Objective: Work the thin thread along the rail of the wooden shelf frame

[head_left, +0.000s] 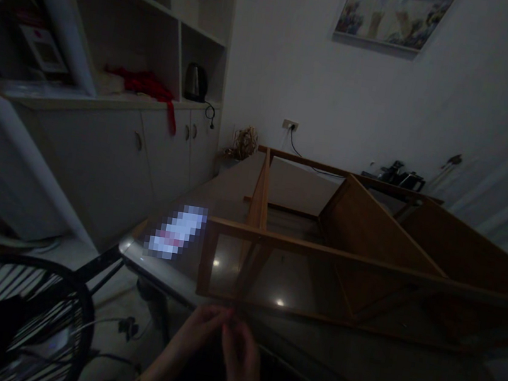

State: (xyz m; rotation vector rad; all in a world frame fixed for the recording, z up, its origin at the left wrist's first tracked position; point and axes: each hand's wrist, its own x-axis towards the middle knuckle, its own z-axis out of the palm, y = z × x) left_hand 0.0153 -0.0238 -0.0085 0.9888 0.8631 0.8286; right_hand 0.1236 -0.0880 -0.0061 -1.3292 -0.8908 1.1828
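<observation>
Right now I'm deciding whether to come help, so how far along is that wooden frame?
Partly built: the wooden frame lies on the table with its rails and slanted panels already joined. In hand: left hand and right hand meet at its near bottom edge, pinching something too small to identify. The sections remain open.

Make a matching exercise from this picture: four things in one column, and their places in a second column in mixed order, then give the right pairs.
Things
1. wooden frame
2. kettle
3. red cloth
4. hands: left hand, right hand

Places
A. on the counter, draped over its edge
B. lying on the glossy table
C. in the far corner of the counter, under the shelves
D. together at the near edge of the frame

Pairs: 1-B, 2-C, 3-A, 4-D
</observation>
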